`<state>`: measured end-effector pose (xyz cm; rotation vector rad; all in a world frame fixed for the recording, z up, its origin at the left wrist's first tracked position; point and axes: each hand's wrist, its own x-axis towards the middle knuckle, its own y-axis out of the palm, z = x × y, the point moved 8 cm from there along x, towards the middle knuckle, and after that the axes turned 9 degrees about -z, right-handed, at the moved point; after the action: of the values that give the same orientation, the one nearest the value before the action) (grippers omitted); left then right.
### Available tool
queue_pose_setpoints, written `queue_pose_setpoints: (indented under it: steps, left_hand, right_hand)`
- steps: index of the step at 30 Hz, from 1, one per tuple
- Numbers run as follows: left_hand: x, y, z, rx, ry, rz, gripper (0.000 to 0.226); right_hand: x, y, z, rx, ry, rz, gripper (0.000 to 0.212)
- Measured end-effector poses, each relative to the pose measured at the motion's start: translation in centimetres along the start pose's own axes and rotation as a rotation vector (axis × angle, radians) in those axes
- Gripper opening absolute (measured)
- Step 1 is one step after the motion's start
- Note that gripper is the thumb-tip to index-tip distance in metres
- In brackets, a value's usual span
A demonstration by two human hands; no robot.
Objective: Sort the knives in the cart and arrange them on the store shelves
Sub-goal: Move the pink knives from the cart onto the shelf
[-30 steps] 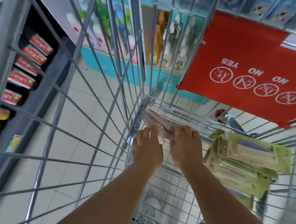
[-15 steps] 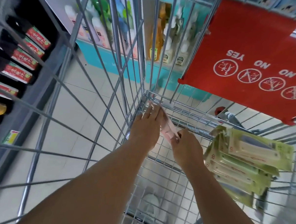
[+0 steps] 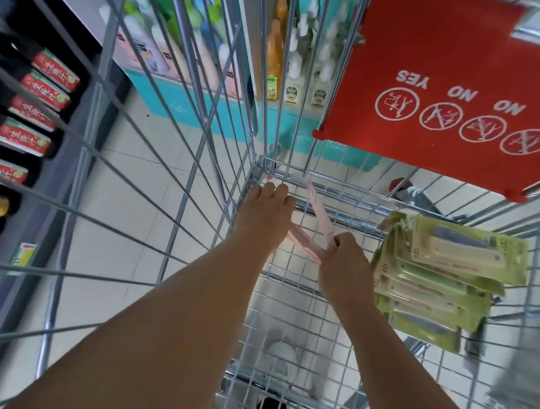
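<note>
1. The step in hand looks like the sorting stage: both hands are down in the wire cart (image 3: pixel 202 155), gathering the pink packs at the centre of the frame, and nothing visible has yet gone to the shelves.
2. The right hand (image 3: pixel 343 262) has its fingers curled round the near end of the pink knife packs (image 3: pixel 320 219), one of which slants up toward the far end of the basket.
3. The left hand (image 3: pixel 263 215) lies over the low end of another pink pack in the far corner of the cart; its fingers look fairly straight, and whether they grip or only press cannot be told from this angle.
4. The green knife packs (image 3: pixel 432 279) sit in a leaning stack against the cart's wall at the right of the frame, well apart from the pink ones.
5. The next move probably calls for squaring the pink packs into one bundle, then lifting them up between the sloping sides without snagging.
6. The cart is thin, shiny metal rod in an open grid; pale floor tiles show through the base.
7. The packs are flat, stiff cards, the green ones with clear raised blisters over long, slim handles, so they should slide on each other.
8. A smooth red plastic flap (image 3: pixel 447 73) with white pictograms hangs at the upper right; blurred bottles line a teal shelf (image 3: pixel 205 110) beyond.
</note>
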<state>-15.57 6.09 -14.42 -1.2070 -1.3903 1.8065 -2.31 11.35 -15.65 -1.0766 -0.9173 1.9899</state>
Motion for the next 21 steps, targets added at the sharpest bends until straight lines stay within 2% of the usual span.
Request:
queue_pose_setpoints:
  steps: [3,6,9,13,16,18,21]
  left_hand:
    - [-0.8,0.4,0.2,-0.010,-0.038,0.018,0.060]
    - [-2.0,0.6,0.1,-0.053,-0.058,-0.011,0.051]
    - [-3.8,1.0,-0.3,-0.070,-0.055,-0.037,0.041]
    - [-5.1,1.2,-0.5,-0.035,-0.038,-0.061,0.036]
    - [-6.0,0.6,-0.8,-0.086,-0.023,-0.006,0.036]
    - [-7.0,0.1,-0.6,-0.149,-0.079,0.036,0.035]
    - [-9.4,-0.6,0.3,-0.293,-0.290,0.098,0.036]
  right_hand:
    - [-0.1,-0.3,-0.2,0.036,0.005,0.012,0.014]
    - [-0.3,-0.7,-0.1,0.054,0.007,0.005,0.016]
    - [-0.9,-1.1,0.4,0.019,-0.057,-0.081,0.021]
    - [-1.8,-1.8,0.4,0.108,-0.080,-0.208,0.021]
    - [-2.4,-3.0,0.5,0.167,-0.068,-0.285,0.018]
    - [-2.8,-3.7,0.2,0.211,-0.024,-0.319,0.018]
    - [-3.6,-4.5,0.1,0.267,0.003,-0.310,0.014]
